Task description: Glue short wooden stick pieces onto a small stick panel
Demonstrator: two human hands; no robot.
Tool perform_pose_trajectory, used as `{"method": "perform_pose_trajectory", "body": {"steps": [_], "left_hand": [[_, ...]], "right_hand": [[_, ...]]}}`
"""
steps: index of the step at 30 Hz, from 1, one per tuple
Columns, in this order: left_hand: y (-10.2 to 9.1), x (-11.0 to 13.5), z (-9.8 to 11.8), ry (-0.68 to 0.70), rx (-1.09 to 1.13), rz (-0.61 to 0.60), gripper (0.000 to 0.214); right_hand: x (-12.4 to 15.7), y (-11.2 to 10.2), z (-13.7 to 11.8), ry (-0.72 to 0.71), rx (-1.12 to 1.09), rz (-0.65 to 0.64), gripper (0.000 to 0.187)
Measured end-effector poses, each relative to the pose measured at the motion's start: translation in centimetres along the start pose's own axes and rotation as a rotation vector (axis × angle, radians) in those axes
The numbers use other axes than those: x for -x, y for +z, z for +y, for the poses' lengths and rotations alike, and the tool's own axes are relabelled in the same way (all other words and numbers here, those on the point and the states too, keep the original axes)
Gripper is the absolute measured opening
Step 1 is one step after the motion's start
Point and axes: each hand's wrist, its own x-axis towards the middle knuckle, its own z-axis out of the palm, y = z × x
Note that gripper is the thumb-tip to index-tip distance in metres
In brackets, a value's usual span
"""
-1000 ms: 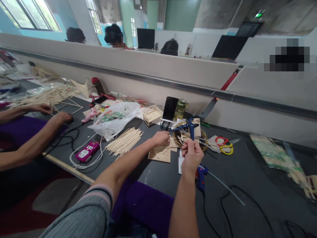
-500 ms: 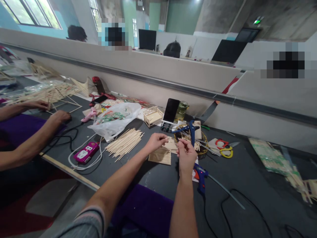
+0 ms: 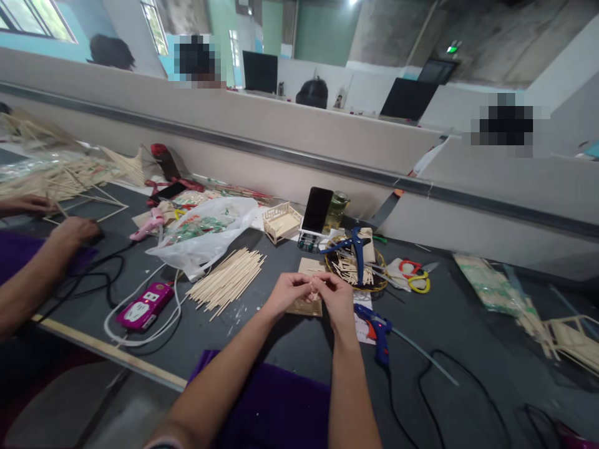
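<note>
My left hand (image 3: 289, 292) and my right hand (image 3: 335, 295) meet fingertip to fingertip just above a small flat panel of glued wooden sticks (image 3: 305, 305) on the dark table (image 3: 262, 337). Both hands are pinched on a tiny piece, probably a short stick, too small to make out. Beyond my hands, a round basket of cut stick pieces (image 3: 350, 269) carries blue cutters (image 3: 350, 242) across its top. A blue glue gun (image 3: 375, 325) lies just right of my right hand. A loose pile of long sticks (image 3: 228, 280) lies to the left.
A phone (image 3: 317, 209) leans against a jar beside a small stick-built model (image 3: 281, 221). Red-and-yellow scissors (image 3: 415, 276), a plastic bag (image 3: 206, 231), a pink power strip (image 3: 139, 305) and black cables (image 3: 421, 386) lie around. Another person's arms (image 3: 37, 262) work at the left.
My hands have dropped from in front of the basket and come together over the stick panel. The view has shifted slightly right.
</note>
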Motion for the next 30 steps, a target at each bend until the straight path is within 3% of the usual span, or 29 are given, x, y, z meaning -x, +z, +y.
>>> {"method": "perform_pose_trajectory", "body": {"steps": [8, 14, 20, 30], "left_hand": [[-1.12, 0.36, -0.37, -0.173, 0.168, -0.131, 0.042], [-0.71, 0.28, -0.25, -0.189, 0.13, -0.042, 0.04], [-0.88, 0.19, -0.25, -0.151, 0.181, 0.05, 0.038], [-1.01, 0.21, -0.29, -0.184, 0.156, 0.001, 0.034]], "right_hand": [[0.02, -0.31, -0.49, 0.175, -0.118, -0.041, 0.024], [0.1, -0.49, -0.32, 0.158, -0.058, -0.055, 0.027], [-0.05, -0.51, -0.47, 0.215, -0.178, -0.051, 0.037], [0.1, -0.32, 0.01, 0.143, -0.063, -0.105, 0.024]]}}
